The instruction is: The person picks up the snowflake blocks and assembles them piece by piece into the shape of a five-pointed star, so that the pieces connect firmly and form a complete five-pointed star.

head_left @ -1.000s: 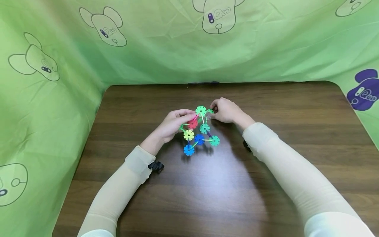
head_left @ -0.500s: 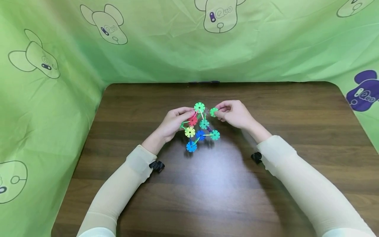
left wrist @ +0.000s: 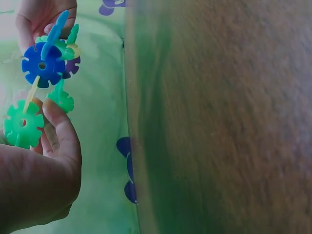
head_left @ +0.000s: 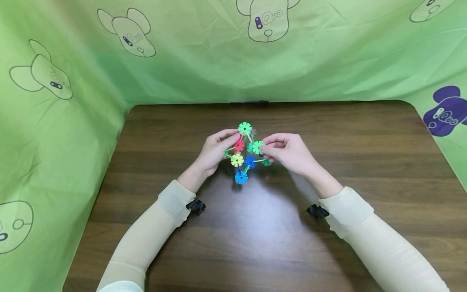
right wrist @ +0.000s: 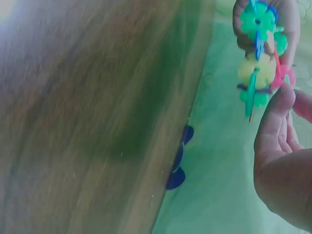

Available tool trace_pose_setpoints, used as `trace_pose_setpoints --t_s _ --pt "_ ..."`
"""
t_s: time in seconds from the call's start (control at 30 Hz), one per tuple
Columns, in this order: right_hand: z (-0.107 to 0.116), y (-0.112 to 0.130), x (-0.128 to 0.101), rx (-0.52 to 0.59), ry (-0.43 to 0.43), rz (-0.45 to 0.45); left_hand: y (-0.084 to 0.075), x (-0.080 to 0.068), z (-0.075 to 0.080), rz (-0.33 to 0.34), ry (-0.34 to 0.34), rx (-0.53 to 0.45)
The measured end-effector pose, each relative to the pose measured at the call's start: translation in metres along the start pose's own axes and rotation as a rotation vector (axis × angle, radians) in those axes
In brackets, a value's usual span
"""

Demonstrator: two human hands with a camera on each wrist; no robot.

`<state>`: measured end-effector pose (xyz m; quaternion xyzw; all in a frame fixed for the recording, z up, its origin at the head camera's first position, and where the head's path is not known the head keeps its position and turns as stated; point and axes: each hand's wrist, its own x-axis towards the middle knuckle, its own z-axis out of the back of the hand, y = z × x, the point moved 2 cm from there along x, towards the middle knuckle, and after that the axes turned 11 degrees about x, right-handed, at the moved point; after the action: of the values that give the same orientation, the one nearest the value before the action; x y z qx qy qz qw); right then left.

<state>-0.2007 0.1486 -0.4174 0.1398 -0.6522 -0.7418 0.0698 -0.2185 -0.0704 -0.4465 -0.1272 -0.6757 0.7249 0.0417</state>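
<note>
A ring-like assembly of slotted plastic snowflake discs stands between the two hands, above the table. In the head view it shows a top green disc (head_left: 245, 128), a red disc (head_left: 238, 146), a yellow disc (head_left: 237, 159) and a light blue disc (head_left: 241, 177). My left hand (head_left: 215, 150) grips its upper left side, thumb near the red disc. My right hand (head_left: 290, 151) pinches a bright green snowflake disc (head_left: 257, 147) in front of a teal disc; whether these touch I cannot tell. A dark blue disc (left wrist: 43, 66) faces the left wrist camera.
Under the hands lies a brown wood-grain table (head_left: 219, 243). A green printed cloth (head_left: 204, 73) rises behind it and along the left and right sides. Black wrist cameras (head_left: 196, 206) sit on both sleeves.
My right hand drew the bright green disc away from the assembly's upper right, then brought it down and left in front of the teal disc. The assembly has tilted slightly in my left hand.
</note>
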Motion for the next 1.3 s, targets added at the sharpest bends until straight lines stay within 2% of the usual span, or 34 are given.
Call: trace_pose_setpoints --t_s 0.23,0.5,0.83,1.3 --pt "-0.005 0.0 -0.002 0.062 -0.035 0.003 0.002 0.001 -0.003 -0.011 0.007 0.007" --pt "-0.007 0.0 -0.002 0.065 -0.049 0.001 0.003 0.0 -0.006 -0.006 0.018 0.005" --pt "-0.008 -0.005 -0.003 0.032 -0.054 -0.003 0.0 -0.001 -0.009 -0.053 -0.007 0.133" --pt "-0.01 -0.003 -0.005 0.04 -0.044 0.013 0.005 -0.001 -0.014 -0.015 -0.002 0.102"
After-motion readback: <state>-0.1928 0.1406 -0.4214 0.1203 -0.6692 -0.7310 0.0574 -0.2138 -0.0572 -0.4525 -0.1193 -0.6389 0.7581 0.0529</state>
